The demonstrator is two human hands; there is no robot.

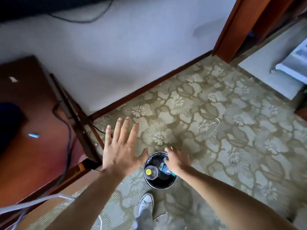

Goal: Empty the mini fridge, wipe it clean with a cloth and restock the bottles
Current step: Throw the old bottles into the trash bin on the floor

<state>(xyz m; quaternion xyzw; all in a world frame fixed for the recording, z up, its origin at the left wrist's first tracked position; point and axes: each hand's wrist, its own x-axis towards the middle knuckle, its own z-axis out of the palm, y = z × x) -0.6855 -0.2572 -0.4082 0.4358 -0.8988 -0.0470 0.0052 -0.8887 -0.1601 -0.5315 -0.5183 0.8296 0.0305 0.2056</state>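
A small black bin [150,183] stands on the patterned carpet just ahead of my shoe. Inside it stands a bottle with a yellow cap [150,172]. Beside that leans a clear water bottle with a blue and green label [163,168]. My right hand [177,161] reaches down over the bin's far rim and grips the top of the water bottle; its fingers are blurred. My left hand [122,146] hovers to the left of the bin, fingers spread wide and holding nothing. The white mini fridge [297,60] shows at the far right edge, with its door open.
A dark wooden desk [33,130] with trailing cables fills the left side, its leg close to my left hand. A white wall with brown skirting runs behind. A wooden door frame [235,27] stands at the upper right. My white shoe [146,205] is below the bin.
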